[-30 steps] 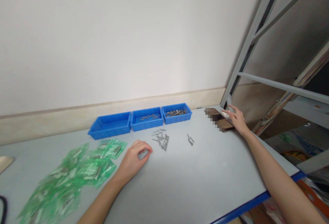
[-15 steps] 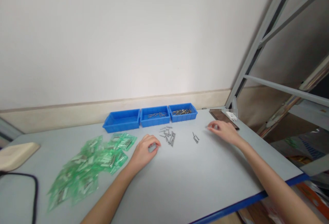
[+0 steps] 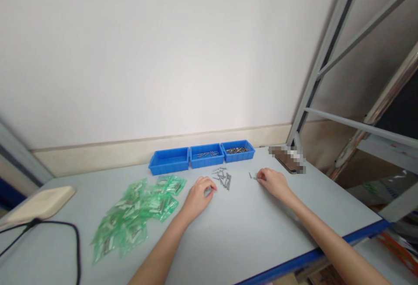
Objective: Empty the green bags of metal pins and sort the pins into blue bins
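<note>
No text, label, brand, number or sign can be read anywhere in this view. The green plastic bags (image 3: 135, 213) near the left side of the worktop (image 3: 215, 237) show faint printed marks, but these are too small and blurred to make out. At the far right corner of the worktop, the dark flat item (image 3: 287, 161) is pixelated, so nothing on it can be read.

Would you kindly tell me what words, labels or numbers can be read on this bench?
None can be read. Any printing on the green plastic bags is too small and blurred, the blue plastic bins show none, and the dark flat item at the far right corner is pixelated.
</note>
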`<action>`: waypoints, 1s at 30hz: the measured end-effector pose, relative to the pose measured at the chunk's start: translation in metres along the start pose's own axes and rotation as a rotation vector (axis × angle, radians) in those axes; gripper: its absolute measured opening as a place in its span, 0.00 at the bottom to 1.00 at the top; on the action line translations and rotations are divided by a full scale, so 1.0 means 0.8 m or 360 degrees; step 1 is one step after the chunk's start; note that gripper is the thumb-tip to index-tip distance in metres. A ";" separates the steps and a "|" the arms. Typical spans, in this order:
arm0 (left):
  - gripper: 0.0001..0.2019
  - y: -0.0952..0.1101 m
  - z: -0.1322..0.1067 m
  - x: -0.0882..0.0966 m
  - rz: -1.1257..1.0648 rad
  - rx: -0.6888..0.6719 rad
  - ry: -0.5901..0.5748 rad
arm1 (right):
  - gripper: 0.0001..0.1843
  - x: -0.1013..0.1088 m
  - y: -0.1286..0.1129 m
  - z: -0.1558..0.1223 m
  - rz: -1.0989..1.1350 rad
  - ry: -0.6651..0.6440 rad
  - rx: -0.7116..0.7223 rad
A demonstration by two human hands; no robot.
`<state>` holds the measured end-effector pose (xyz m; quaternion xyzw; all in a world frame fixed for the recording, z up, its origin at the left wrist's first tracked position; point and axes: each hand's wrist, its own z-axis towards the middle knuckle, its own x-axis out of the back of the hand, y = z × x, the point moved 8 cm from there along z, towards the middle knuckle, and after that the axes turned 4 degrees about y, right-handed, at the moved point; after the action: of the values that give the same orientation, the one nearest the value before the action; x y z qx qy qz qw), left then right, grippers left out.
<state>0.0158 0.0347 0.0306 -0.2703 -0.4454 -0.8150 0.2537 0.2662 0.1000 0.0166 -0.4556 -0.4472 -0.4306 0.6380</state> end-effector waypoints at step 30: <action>0.17 -0.009 0.004 0.013 -0.0131 0.0216 0.0166 | 0.08 0.013 -0.194 -0.006 0.0765 0.0122 0.0787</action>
<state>0.0042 0.0394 0.0348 -0.1911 -0.4966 -0.8057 0.2605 0.1209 0.0605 0.0562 -0.3631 -0.3935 -0.1635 0.8286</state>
